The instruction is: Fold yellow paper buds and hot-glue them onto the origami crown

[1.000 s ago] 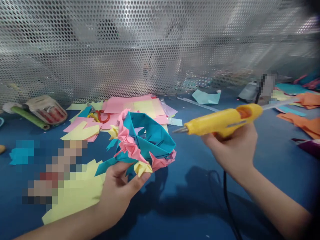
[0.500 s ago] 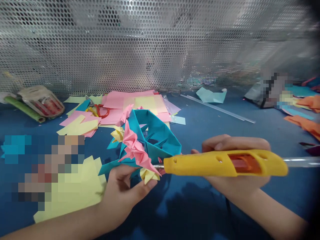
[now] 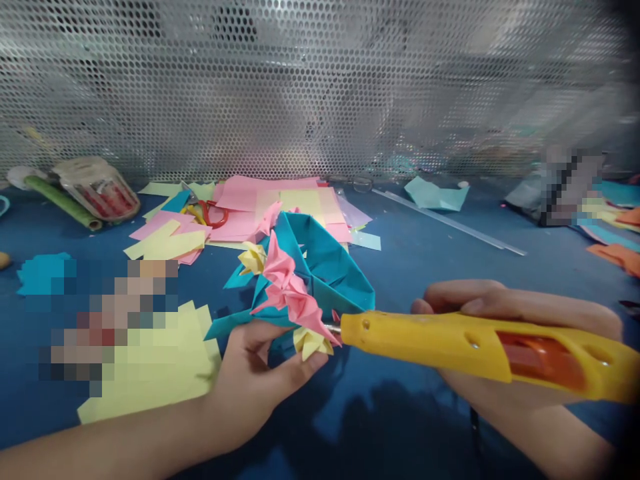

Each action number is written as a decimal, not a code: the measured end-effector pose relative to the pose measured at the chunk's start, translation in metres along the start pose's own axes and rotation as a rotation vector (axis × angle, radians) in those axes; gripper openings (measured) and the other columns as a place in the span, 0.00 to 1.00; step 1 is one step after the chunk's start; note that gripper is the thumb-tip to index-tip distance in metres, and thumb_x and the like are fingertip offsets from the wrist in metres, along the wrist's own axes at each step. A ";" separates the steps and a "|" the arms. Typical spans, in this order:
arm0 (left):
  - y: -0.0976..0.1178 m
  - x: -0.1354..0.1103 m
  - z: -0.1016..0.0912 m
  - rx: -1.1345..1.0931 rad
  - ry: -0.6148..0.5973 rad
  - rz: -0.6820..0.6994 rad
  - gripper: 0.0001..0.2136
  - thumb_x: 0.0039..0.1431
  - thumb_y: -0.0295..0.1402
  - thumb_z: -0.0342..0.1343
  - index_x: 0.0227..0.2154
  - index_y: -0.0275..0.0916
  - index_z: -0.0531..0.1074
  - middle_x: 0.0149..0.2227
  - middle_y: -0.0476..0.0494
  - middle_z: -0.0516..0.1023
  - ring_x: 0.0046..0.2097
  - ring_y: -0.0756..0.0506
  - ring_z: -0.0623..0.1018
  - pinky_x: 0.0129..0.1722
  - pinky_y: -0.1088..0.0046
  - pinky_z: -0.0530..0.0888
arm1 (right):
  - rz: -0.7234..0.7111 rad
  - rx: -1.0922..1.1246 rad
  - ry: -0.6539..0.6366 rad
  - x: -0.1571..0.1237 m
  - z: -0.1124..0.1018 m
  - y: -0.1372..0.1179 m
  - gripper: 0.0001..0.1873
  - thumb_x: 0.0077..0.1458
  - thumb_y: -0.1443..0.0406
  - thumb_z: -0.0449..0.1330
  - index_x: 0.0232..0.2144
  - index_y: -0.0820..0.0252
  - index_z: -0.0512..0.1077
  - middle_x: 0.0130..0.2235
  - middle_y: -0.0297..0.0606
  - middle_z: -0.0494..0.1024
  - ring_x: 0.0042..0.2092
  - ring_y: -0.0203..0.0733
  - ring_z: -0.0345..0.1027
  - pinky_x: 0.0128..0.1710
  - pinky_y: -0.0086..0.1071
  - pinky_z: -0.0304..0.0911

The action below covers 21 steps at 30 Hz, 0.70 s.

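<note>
My left hand [image 3: 270,373] is closed on a folded blue paper basket [image 3: 337,267], with its thumb beside a yellow paper flower [image 3: 311,341] at the lower edge. Pink paper flowers [image 3: 290,283] run along the near side of the basket, and a second yellow flower sits on its left. My right hand [image 3: 520,333] is wrapped round a yellow hot glue gun [image 3: 425,340]. The metal nozzle [image 3: 334,329] points left and meets the lowest pink petals; whether it touches them I cannot tell. The right fingers are partly hidden behind the gun.
Pink and yellow paper sheets [image 3: 280,190] lie at the back with red-handled scissors [image 3: 215,215]. A clear jar [image 3: 100,190] and a green roll [image 3: 63,203] are at left. Thin glue sticks [image 3: 450,223] lie behind the right hand. Yellow sheets [image 3: 160,373] sit near my left forearm.
The glue gun's rear has swung nearer and lower with my right hand, while its nozzle stays by the pink flowers. The whole view has shifted, so things appear slightly farther right.
</note>
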<state>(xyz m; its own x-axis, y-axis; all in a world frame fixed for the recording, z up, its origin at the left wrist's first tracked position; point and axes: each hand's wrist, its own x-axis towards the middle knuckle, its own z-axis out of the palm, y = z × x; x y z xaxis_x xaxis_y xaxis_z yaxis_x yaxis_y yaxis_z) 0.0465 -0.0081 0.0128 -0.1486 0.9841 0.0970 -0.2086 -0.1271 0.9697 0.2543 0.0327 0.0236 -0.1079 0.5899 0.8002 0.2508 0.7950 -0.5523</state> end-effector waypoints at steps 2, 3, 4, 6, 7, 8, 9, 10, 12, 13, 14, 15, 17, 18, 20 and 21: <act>0.000 0.000 0.000 -0.016 0.009 -0.001 0.16 0.35 0.19 0.66 0.21 0.53 0.82 0.21 0.58 0.82 0.25 0.52 0.80 0.28 0.86 0.75 | 0.031 -0.075 0.008 0.001 0.001 -0.002 0.14 0.44 0.75 0.65 0.28 0.50 0.69 0.25 0.28 0.73 0.20 0.39 0.64 0.13 0.34 0.63; 0.000 -0.001 0.000 -0.023 0.011 -0.003 0.16 0.35 0.19 0.66 0.22 0.52 0.82 0.22 0.58 0.83 0.26 0.52 0.80 0.28 0.85 0.76 | 0.031 -0.107 0.003 0.001 0.001 -0.002 0.13 0.44 0.74 0.65 0.28 0.50 0.68 0.25 0.28 0.73 0.20 0.38 0.64 0.14 0.34 0.64; -0.001 -0.001 0.000 -0.029 0.012 -0.006 0.15 0.35 0.19 0.66 0.22 0.51 0.82 0.23 0.57 0.83 0.26 0.51 0.80 0.29 0.84 0.76 | 0.022 -0.127 -0.002 0.001 0.000 -0.002 0.13 0.44 0.74 0.65 0.28 0.50 0.68 0.25 0.28 0.73 0.20 0.38 0.65 0.14 0.33 0.65; -0.001 -0.002 0.000 -0.042 0.016 -0.016 0.15 0.35 0.19 0.66 0.22 0.50 0.82 0.23 0.56 0.83 0.27 0.50 0.81 0.29 0.84 0.77 | -0.037 -0.143 -0.026 0.001 -0.002 0.002 0.13 0.44 0.74 0.65 0.29 0.51 0.69 0.27 0.29 0.74 0.21 0.38 0.66 0.14 0.32 0.65; -0.001 -0.002 0.000 -0.048 0.022 -0.022 0.15 0.35 0.19 0.66 0.21 0.50 0.82 0.23 0.56 0.83 0.27 0.51 0.81 0.29 0.84 0.77 | -0.058 -0.148 -0.004 0.000 -0.004 0.003 0.14 0.44 0.74 0.66 0.29 0.51 0.69 0.27 0.30 0.75 0.22 0.38 0.66 0.14 0.32 0.65; -0.002 -0.003 0.000 -0.055 0.028 -0.028 0.15 0.35 0.19 0.66 0.21 0.50 0.82 0.23 0.57 0.83 0.27 0.51 0.81 0.29 0.85 0.76 | -0.069 -0.155 -0.004 0.000 -0.005 0.005 0.14 0.43 0.74 0.66 0.29 0.51 0.70 0.28 0.31 0.75 0.22 0.39 0.66 0.14 0.32 0.65; -0.002 -0.003 -0.001 -0.060 0.038 -0.034 0.15 0.34 0.19 0.66 0.21 0.50 0.82 0.23 0.57 0.83 0.27 0.52 0.81 0.29 0.87 0.76 | -0.074 -0.167 0.004 0.000 -0.006 0.006 0.14 0.43 0.73 0.67 0.29 0.51 0.70 0.28 0.31 0.75 0.23 0.39 0.66 0.14 0.33 0.64; -0.003 -0.003 -0.001 -0.065 0.049 -0.041 0.15 0.34 0.19 0.66 0.21 0.50 0.82 0.23 0.57 0.83 0.27 0.52 0.81 0.29 0.88 0.75 | -0.089 -0.172 0.000 0.000 -0.006 0.006 0.14 0.42 0.73 0.67 0.30 0.52 0.71 0.29 0.32 0.76 0.23 0.39 0.66 0.14 0.33 0.64; -0.004 -0.004 0.000 -0.074 0.069 -0.053 0.13 0.33 0.19 0.66 0.20 0.48 0.81 0.23 0.57 0.83 0.27 0.53 0.81 0.28 0.88 0.75 | -0.100 -0.161 -0.002 0.000 -0.007 0.006 0.14 0.42 0.72 0.67 0.30 0.52 0.72 0.29 0.33 0.76 0.23 0.40 0.66 0.14 0.35 0.63; -0.005 -0.003 0.000 -0.079 0.075 -0.058 0.13 0.33 0.19 0.66 0.19 0.47 0.81 0.22 0.56 0.83 0.27 0.52 0.81 0.28 0.88 0.75 | -0.108 -0.141 -0.005 0.001 -0.007 0.005 0.13 0.43 0.72 0.67 0.31 0.52 0.72 0.30 0.33 0.76 0.24 0.40 0.67 0.14 0.35 0.63; -0.005 -0.003 0.001 -0.085 0.083 -0.061 0.13 0.33 0.19 0.66 0.19 0.47 0.81 0.22 0.56 0.83 0.26 0.52 0.81 0.27 0.88 0.75 | -0.102 -0.123 -0.001 0.002 -0.006 0.005 0.12 0.44 0.71 0.67 0.32 0.51 0.73 0.30 0.33 0.76 0.25 0.41 0.68 0.15 0.36 0.63; -0.005 -0.003 0.001 -0.090 0.088 -0.063 0.13 0.32 0.19 0.66 0.19 0.47 0.80 0.22 0.56 0.83 0.26 0.52 0.81 0.27 0.88 0.75 | -0.098 -0.106 0.002 0.003 -0.006 0.005 0.11 0.45 0.70 0.67 0.32 0.51 0.73 0.31 0.34 0.76 0.26 0.42 0.68 0.15 0.36 0.63; -0.004 -0.003 0.002 -0.096 0.093 -0.062 0.13 0.32 0.19 0.66 0.19 0.47 0.80 0.21 0.57 0.82 0.26 0.52 0.81 0.27 0.88 0.75 | -0.109 -0.096 -0.008 0.005 -0.005 0.005 0.12 0.46 0.71 0.66 0.33 0.51 0.74 0.31 0.33 0.76 0.27 0.42 0.69 0.15 0.36 0.64; -0.004 -0.003 0.002 -0.098 0.094 -0.060 0.13 0.32 0.19 0.66 0.18 0.47 0.80 0.21 0.57 0.82 0.25 0.53 0.81 0.27 0.88 0.75 | -0.128 -0.100 -0.016 0.005 -0.005 0.005 0.13 0.46 0.72 0.66 0.34 0.51 0.74 0.32 0.33 0.76 0.27 0.41 0.69 0.15 0.36 0.64; -0.003 -0.003 0.002 -0.099 0.086 -0.057 0.13 0.32 0.18 0.66 0.18 0.47 0.80 0.21 0.58 0.82 0.25 0.53 0.80 0.27 0.88 0.76 | -0.141 -0.109 -0.028 0.006 -0.005 0.004 0.14 0.46 0.72 0.66 0.35 0.51 0.73 0.32 0.32 0.75 0.26 0.40 0.69 0.16 0.35 0.64; -0.002 -0.003 0.001 -0.099 0.080 -0.056 0.13 0.32 0.18 0.66 0.18 0.47 0.80 0.21 0.58 0.82 0.25 0.53 0.80 0.27 0.88 0.76 | -0.138 -0.110 -0.039 0.007 -0.006 0.004 0.14 0.46 0.72 0.66 0.35 0.51 0.73 0.32 0.32 0.75 0.26 0.40 0.69 0.16 0.35 0.65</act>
<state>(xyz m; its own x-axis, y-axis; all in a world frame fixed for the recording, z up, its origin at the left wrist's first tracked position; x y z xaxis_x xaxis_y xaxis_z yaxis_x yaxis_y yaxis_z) 0.0487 -0.0103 0.0106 -0.2101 0.9774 0.0214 -0.3121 -0.0878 0.9460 0.2599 0.0388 0.0281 -0.1854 0.4834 0.8555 0.3343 0.8497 -0.4077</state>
